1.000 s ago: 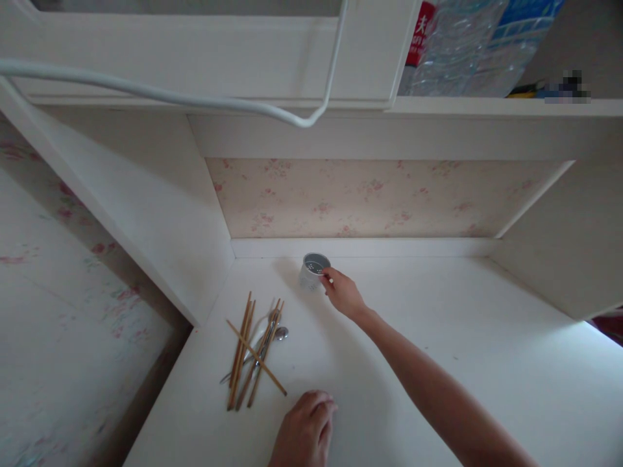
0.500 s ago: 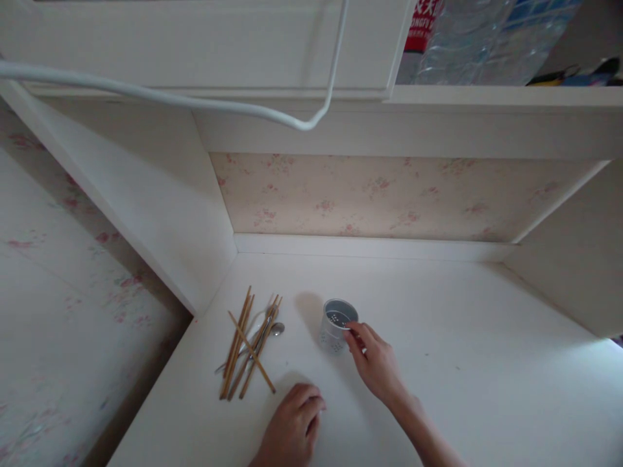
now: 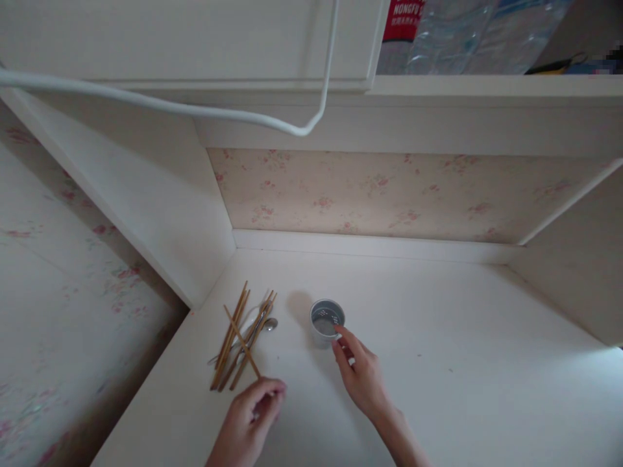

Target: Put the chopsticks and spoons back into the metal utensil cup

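A small grey perforated utensil cup [image 3: 321, 338] stands on the white surface, its mouth facing up and slightly toward me. My right hand [image 3: 361, 373] pinches its near right rim, with a finger over the edge and the thumb outside. To the left lies a loose pile of wooden chopsticks [image 3: 226, 350], mixed with metal spoons [image 3: 270, 323]. One chopstick [image 3: 242, 340] crosses on top of the others. My left hand [image 3: 253, 408] is at the near end of that chopstick and covers its tip. The fingers are loosely curled, with a gap to the thumb.
The white tabletop [image 3: 438, 311] ends at a low back ledge and side panels. Overhead are a white cabinet [image 3: 195, 45] and a hanging white cable [image 3: 219, 111]. Plastic-wrapped bottles [image 3: 452, 39] sit on the upper right shelf.
My left hand has moved left, from beside the pile to the crossing chopstick's near end. The right hand stays at the cup, and more of the cup's inside shows.
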{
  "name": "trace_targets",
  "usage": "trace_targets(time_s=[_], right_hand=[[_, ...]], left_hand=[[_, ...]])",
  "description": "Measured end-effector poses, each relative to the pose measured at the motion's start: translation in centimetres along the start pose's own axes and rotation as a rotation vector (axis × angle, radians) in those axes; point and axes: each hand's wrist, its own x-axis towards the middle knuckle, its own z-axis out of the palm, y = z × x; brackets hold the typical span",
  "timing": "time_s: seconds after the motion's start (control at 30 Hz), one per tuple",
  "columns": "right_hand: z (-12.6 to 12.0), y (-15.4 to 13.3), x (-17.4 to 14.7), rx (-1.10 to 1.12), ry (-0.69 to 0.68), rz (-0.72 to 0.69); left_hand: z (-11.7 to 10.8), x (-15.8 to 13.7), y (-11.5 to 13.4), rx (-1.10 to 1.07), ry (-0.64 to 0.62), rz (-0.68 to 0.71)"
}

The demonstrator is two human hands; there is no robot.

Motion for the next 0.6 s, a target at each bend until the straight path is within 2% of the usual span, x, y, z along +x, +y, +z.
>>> trace_targets(time_s=[0.07,0.13,0.2,0.3,0.4,0.6], right_hand=[[0.4,0.8,-0.8,0.099,0.063,0.072],[0.9,1.9,-1.7,0.186,0.135,0.149],[1.4,3.2,-2.5,0.235,0.169,0.206],[1.9,4.7,-3.3,0.272,0.156,0.244],[2.0,5.3,-3.3,0.296,0.142,0.248],[2.1,5.2,-3.0,0.256,0.107,0.219]], left_hand=[[-2.1,0.8,-0.7,0.064,0.21,-0.087],[-4.3,2.1,-1.5,0.192,0.37,-0.1],[-6.1,3.4,-1.8,0.338,0.414,-0.153],[-7.7,5.3,-1.3,0.583,0.331,-0.268],[-8.2,6.8,-0.6,0.781,0.22,-0.346],[-8.0,8.9,-1.1,0.883,0.147,-0.402]])
